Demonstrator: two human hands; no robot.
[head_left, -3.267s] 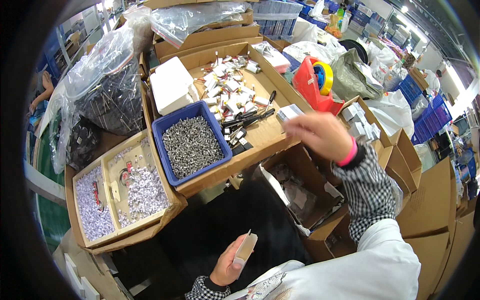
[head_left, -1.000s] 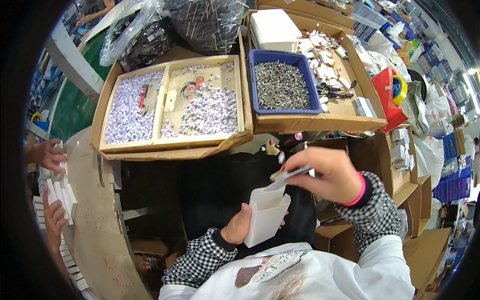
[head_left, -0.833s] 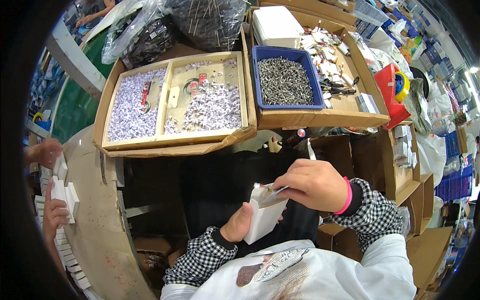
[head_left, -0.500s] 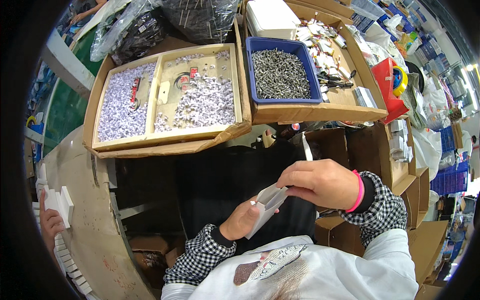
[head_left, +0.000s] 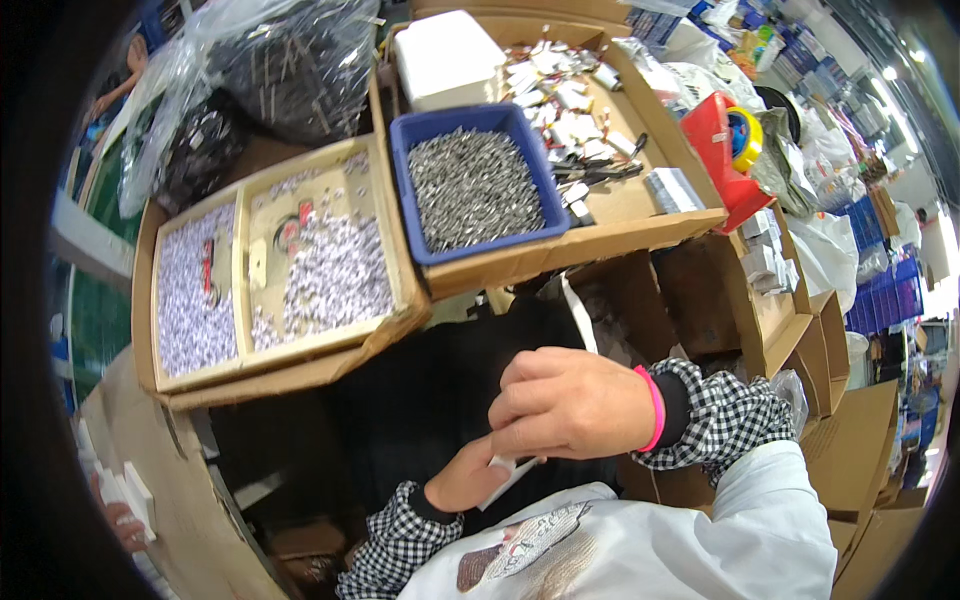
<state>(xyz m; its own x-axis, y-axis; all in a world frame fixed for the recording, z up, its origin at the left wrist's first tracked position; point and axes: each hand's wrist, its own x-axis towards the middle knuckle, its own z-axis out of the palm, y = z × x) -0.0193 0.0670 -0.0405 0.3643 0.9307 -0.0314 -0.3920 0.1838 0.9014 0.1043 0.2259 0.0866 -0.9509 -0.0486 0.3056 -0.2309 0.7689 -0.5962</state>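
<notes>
A small white cardboard box [head_left: 512, 482] is held at lap height, tilted. My left hand [head_left: 468, 480] is closed round its lower part, with the thumb along its side. My right hand [head_left: 572, 402], with a pink band at the wrist, is curled over the box's upper end. Its fingertips are tucked down at the box and partly hidden, and the back of the hand covers the end of the box. Beyond my hands stand a blue bin [head_left: 475, 190] of small metal parts and a divided wooden tray [head_left: 240, 285] of small white pieces.
Behind the bin, a cardboard tray [head_left: 640, 230] holds wired battery-like parts [head_left: 570, 100], black-handled scissors [head_left: 600, 170] and a white stack [head_left: 448, 58]. A red tape dispenser [head_left: 718, 160] stands at right. Cardboard boxes [head_left: 850, 440] line the right side. Another person's hand [head_left: 120, 515] touches white boxes at far left.
My right hand has come down and left, over the box's open end, which is now hidden. The view has turned, so the trays appear tilted and farther left.
</notes>
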